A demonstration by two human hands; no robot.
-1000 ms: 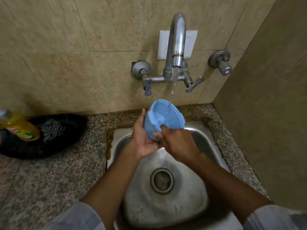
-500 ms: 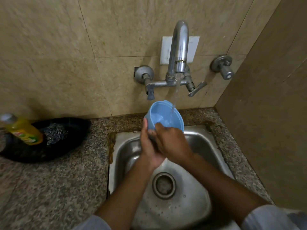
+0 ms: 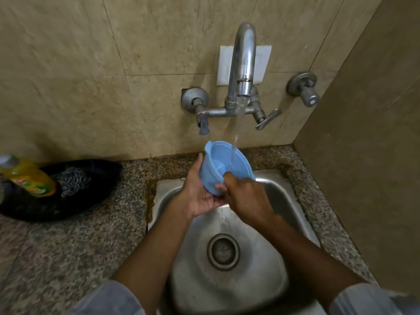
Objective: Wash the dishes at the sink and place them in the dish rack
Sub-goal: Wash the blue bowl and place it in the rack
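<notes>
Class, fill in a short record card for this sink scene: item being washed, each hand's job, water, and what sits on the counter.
item: blue plastic container, tilted under the tap
left hand: cradles the container from below
right hand: fingers reach inside the rim
water: running into the container
sink: steel, drain uncovered
counter: yellow soap bottle, steel scrubber in a black dish

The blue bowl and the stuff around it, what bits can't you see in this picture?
Head view:
- Right hand: fingertips hidden inside the blue bowl.
- Bowl's underside: covered by the left hand.
- Yellow bottle: cap cut off by the left edge; label too blurred to read.
- Dish rack: not in the frame.
- Sink: near rim cut off by the bottom edge.
</notes>
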